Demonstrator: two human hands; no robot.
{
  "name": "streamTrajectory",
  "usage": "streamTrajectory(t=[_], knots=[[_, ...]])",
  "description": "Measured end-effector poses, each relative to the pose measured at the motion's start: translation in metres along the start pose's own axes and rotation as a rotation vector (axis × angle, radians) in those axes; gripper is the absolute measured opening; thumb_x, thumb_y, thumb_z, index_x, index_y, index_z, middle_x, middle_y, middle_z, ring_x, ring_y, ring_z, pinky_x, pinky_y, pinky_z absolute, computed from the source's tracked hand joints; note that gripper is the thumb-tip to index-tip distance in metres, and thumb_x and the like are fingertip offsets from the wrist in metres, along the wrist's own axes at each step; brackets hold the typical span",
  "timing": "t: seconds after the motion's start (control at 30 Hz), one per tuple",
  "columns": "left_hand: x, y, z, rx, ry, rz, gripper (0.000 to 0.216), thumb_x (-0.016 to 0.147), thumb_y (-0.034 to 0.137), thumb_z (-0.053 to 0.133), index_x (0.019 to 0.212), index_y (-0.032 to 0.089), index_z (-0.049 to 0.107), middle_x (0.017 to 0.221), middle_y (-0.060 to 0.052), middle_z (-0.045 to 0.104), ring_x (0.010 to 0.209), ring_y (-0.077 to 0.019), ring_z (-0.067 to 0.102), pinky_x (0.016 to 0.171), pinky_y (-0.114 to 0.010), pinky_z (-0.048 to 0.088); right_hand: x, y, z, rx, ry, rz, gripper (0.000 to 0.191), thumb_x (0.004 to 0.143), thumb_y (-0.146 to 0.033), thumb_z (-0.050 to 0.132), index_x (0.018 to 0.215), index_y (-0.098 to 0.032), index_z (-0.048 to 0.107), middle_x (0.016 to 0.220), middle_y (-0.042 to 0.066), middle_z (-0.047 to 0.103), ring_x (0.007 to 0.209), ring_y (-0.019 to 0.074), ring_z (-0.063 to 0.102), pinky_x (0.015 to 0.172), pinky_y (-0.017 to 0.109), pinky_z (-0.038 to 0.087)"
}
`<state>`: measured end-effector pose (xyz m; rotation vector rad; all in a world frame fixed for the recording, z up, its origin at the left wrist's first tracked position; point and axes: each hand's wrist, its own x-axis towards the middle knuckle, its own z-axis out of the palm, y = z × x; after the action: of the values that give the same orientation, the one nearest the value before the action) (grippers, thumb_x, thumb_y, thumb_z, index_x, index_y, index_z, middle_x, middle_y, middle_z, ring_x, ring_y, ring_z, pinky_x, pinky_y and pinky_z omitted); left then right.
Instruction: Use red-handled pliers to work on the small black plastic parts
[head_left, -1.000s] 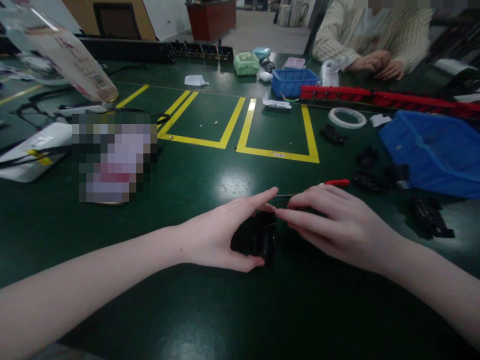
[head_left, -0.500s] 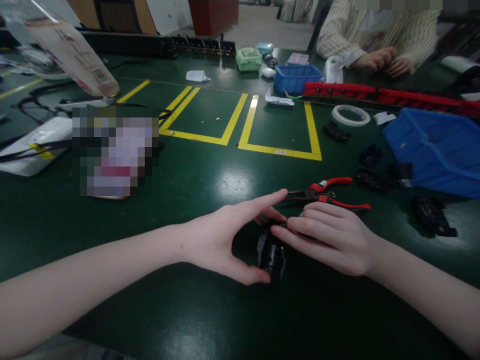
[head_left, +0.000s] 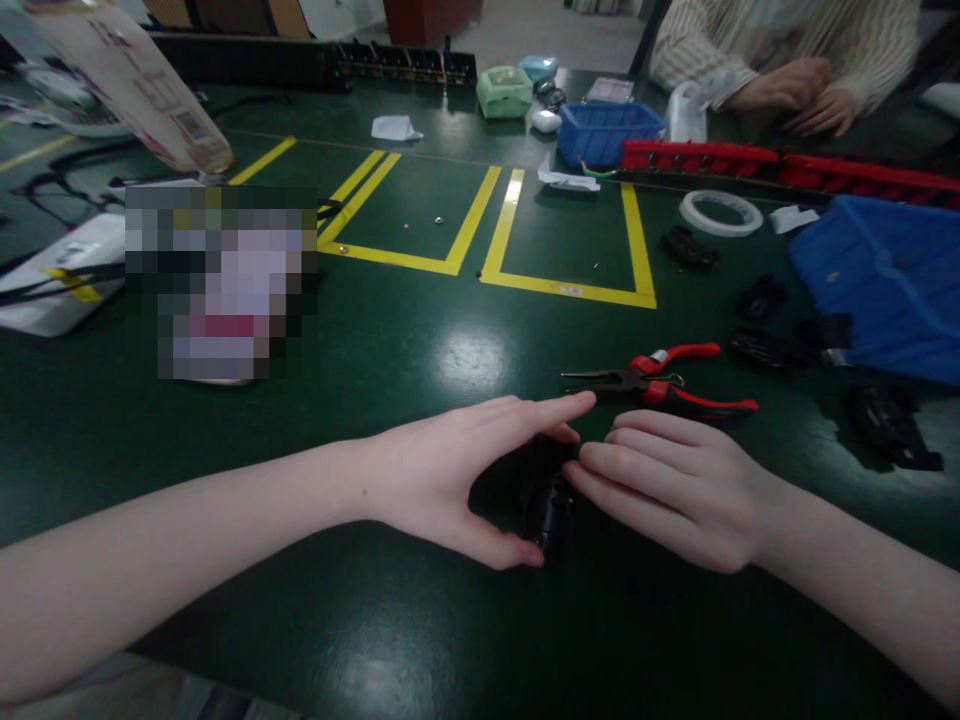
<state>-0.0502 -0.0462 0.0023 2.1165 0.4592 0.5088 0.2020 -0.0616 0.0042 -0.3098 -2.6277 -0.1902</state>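
Observation:
A small black plastic part (head_left: 553,512) stands on the green table in front of me, dark and partly hidden by my fingers. My left hand (head_left: 465,475) reaches round it from the left, thumb at its near end and fingers at its far end. At the part's upper right edge are the fingertips of my right hand (head_left: 667,485). Those fingers are curled and pinched together, and whatever lies between them is hidden. Just beyond my hands lie long-nose pliers (head_left: 634,381) with red handles, their jaws pointing left.
Several black parts (head_left: 892,425) lie at the right beside a tilted blue bin (head_left: 885,285). A tape roll (head_left: 720,213), red strips (head_left: 701,158) and a small blue basket (head_left: 607,135) are farther back. A bottle (head_left: 142,90) leans at left, near a blurred-out phone-like object (head_left: 240,300). A co-worker's hands (head_left: 802,95) rest opposite.
The black part has turned slightly between my fingers. My right hand has shifted a little to the right. The whole view has moved slightly, with the pliers now more fully visible.

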Motion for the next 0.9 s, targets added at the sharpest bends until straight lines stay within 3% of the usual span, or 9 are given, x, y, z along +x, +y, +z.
streamTrajectory(t=[0.13,0.27,0.63,0.77,0.9], knots=[[0.001,0.0,0.0,0.021,-0.021,0.016,0.099,0.076,0.034,0.083,0.155,0.02,0.025,0.139,-0.013,0.056,0.123,-0.0247,0.057,0.107,-0.037,0.046,-0.004,0.0,0.0,0.058,0.001,0.037,0.028,0.098,-0.008,0.035,0.102,-0.014,0.062,0.097,0.007,0.07,0.085,0.0172,0.06,0.079,0.034,0.049],[0.002,0.0,-0.001,0.018,-0.034,-0.003,0.096,0.076,0.034,0.083,0.153,0.021,0.027,0.138,-0.012,0.057,0.123,-0.025,0.057,0.107,-0.038,0.046,-0.008,0.0,0.001,0.17,0.011,0.106,0.021,0.093,-0.005,0.049,0.111,-0.01,0.06,0.101,0.009,0.069,0.093,0.0167,0.06,0.079,0.031,0.049],[0.004,0.0,-0.001,0.039,-0.059,-0.03,0.084,0.076,0.036,0.082,0.145,0.017,0.038,0.134,-0.013,0.058,0.121,-0.0254,0.057,0.104,-0.038,0.048,0.01,-0.002,-0.004,0.076,-0.058,0.046,0.022,0.097,-0.008,0.04,0.093,-0.012,0.061,0.09,0.009,0.073,0.077,0.0164,0.065,0.067,0.03,0.053],[0.004,-0.001,-0.001,0.06,-0.061,-0.014,0.084,0.078,0.038,0.081,0.145,0.014,0.037,0.135,-0.014,0.057,0.122,-0.0253,0.057,0.105,-0.038,0.048,0.01,-0.002,-0.001,0.116,-0.073,0.131,0.018,0.098,-0.011,0.044,0.099,-0.012,0.061,0.087,0.008,0.072,0.074,0.0145,0.064,0.064,0.028,0.053],[0.003,-0.002,0.0,0.07,-0.046,-0.01,0.083,0.079,0.042,0.079,0.145,0.015,0.037,0.137,-0.015,0.055,0.124,-0.0265,0.056,0.106,-0.04,0.048,0.011,-0.003,0.001,0.241,-0.101,0.25,0.013,0.097,-0.013,0.048,0.092,-0.015,0.06,0.084,0.006,0.068,0.074,0.0123,0.062,0.064,0.024,0.052]])
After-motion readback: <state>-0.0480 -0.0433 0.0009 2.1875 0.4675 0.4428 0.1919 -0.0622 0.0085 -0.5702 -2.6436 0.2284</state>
